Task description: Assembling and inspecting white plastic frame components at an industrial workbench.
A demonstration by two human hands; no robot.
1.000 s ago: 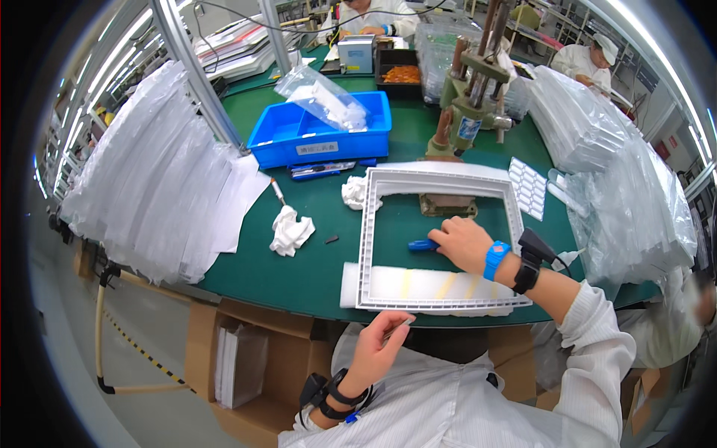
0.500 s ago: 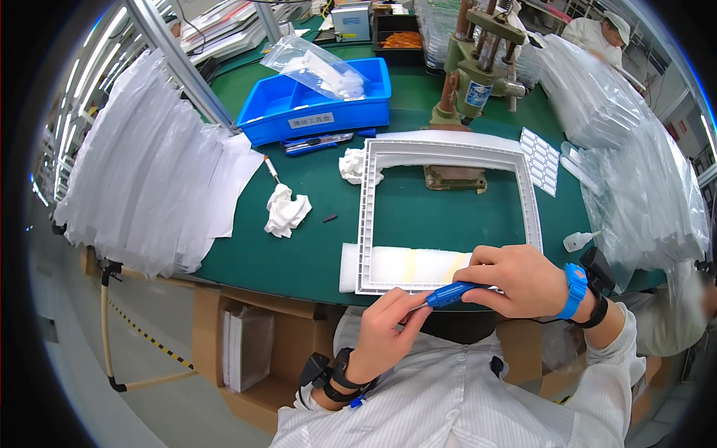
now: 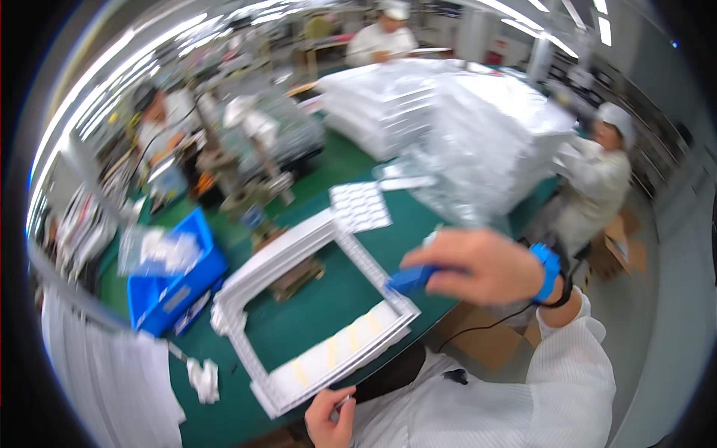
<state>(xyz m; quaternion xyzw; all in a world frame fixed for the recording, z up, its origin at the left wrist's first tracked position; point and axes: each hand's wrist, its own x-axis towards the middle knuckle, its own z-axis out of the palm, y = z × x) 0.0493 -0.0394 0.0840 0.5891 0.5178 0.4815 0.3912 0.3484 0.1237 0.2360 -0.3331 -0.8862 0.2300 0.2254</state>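
Observation:
My right hand [image 3: 482, 265] is closed round a blue-handled tool [image 3: 409, 281], raised over the near right corner of a white rectangular frame [image 3: 366, 257]. Motion blur hides the tool's tip. Low at the table's front edge, my left hand [image 3: 328, 422] has its fingers curled together. A small greyish thing seems to show between thumb and finger, too unclear to name. The frame lies flat on the green table, with a white foam strip [image 3: 328, 355] along its near side. A crumpled white cloth [image 3: 203, 381] lies to the left.
A divided blue bin [image 3: 179, 299] holds a plastic bag. Behind the frame stands a green hand press [image 3: 246, 201], with a sheet of white labels [image 3: 360, 207] to its right. Wrapped white stacks [image 3: 493, 142] fill the far right. Co-workers [image 3: 597, 172] sit beyond.
The view has swung to the right. My hands have come apart: the right has lifted the blue-handled tool away to the right, the left stays low by the table edge.

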